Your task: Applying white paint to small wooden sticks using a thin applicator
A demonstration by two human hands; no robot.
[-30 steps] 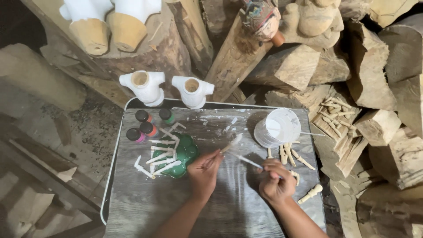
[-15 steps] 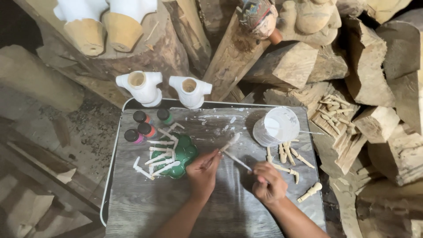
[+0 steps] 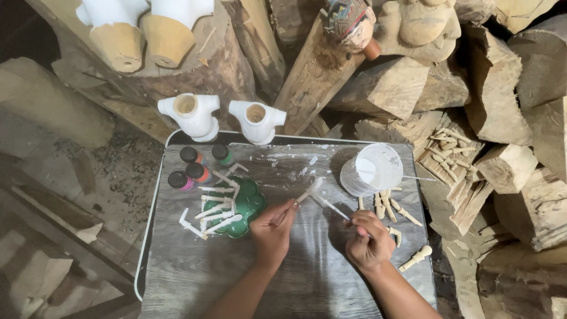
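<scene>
Two hands are working over a grey board (image 3: 195,277). The left hand (image 3: 273,227) is pinching a thin brush (image 3: 293,204) in its fingertips. The right hand (image 3: 369,239) is curling its fingers around a small white stick (image 3: 331,207). Both hands are gripping, not open.

The brush and the stick are meeting in the middle of the board, just above the two hands. The brush tip is touching or almost touching the end of the stick; I cannot tell which.

The stick is lying long and flat. Its long line is running from the right hand up and to the left, so its free end is pointing at the brush tip. The brush is leaning the other way, from the left hand up and to the right. Together they are making a shape like a little roof.

To do this well, I think the right hand is needing to keep the stick very still and turn it slowly. The left hand is needing soft, short strokes, so paint is not dripping on the board.

A white cup (image 3: 372,168) is sitting just up and right of the stick. A green tray (image 3: 245,207) with more white sticks is sitting just left of the left hand. Four small paint bottles (image 3: 195,165) are standing near the tray.
</scene>
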